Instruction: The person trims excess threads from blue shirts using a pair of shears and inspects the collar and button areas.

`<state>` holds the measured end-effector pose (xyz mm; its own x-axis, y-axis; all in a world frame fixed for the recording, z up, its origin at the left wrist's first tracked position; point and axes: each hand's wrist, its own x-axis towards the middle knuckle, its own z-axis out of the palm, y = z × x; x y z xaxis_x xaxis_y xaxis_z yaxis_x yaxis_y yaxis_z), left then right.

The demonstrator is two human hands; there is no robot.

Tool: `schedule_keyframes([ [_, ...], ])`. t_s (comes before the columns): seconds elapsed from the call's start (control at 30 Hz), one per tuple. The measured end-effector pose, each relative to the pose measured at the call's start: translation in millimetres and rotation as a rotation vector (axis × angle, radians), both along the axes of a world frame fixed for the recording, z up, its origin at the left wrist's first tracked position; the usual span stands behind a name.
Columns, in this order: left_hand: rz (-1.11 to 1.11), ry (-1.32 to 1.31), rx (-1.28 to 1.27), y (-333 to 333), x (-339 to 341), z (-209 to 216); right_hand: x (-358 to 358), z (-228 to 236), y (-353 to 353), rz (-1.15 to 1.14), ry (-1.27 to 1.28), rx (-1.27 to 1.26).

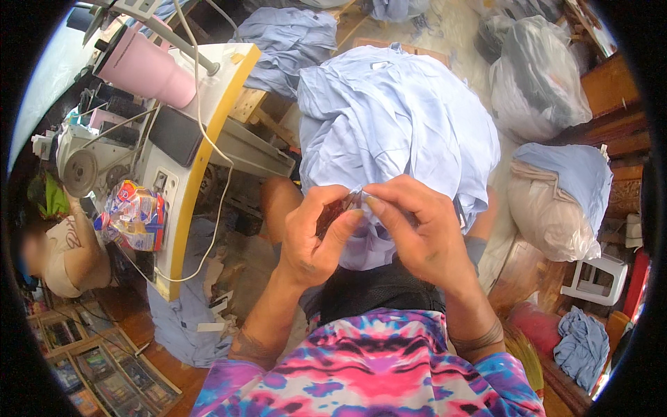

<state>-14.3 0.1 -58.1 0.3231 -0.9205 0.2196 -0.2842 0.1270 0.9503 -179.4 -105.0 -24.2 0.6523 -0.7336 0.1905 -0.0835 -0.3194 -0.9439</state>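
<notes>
nearest, the left hand (313,236) and right hand (417,229) meet at the centre, fingertips pressed together, pinching a fold of the pale blue garment (389,118) with a small dark tool, too small to identify, between them. the garment heaps over the lap toward 12 o'clock. judging by this, the hand work on this piece looks mid-way. at 9 o'clock stands a sewing machine (104,153) with a snack packet (132,212); bagged cloth (535,76) waits at 2 o'clock.
</notes>
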Motion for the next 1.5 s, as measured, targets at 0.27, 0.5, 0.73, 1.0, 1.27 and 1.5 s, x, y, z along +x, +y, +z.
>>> schedule_keyframes([
  [0.27,0.006,-0.02,-0.008,-2,0,-6,-2,2,-6,0.017,0.047,0.039],
  [0.5,-0.006,0.001,0.032,-2,1,-4,-3,2,-13,0.068,0.05,0.181],
  [0.73,-0.046,0.585,0.139,-1,-4,-1,-2,-2,-15,0.092,0.085,0.03],
  [1.0,-0.128,1.184,0.305,-1,3,7,2,-11,-14,0.073,0.008,0.042],
  [1.27,-0.204,1.458,0.301,-2,8,2,3,-14,-18,0.065,0.082,-0.142],
  [1.5,-0.308,1.696,0.335,-2,10,-4,1,-13,-16,0.026,0.158,-0.217],
])
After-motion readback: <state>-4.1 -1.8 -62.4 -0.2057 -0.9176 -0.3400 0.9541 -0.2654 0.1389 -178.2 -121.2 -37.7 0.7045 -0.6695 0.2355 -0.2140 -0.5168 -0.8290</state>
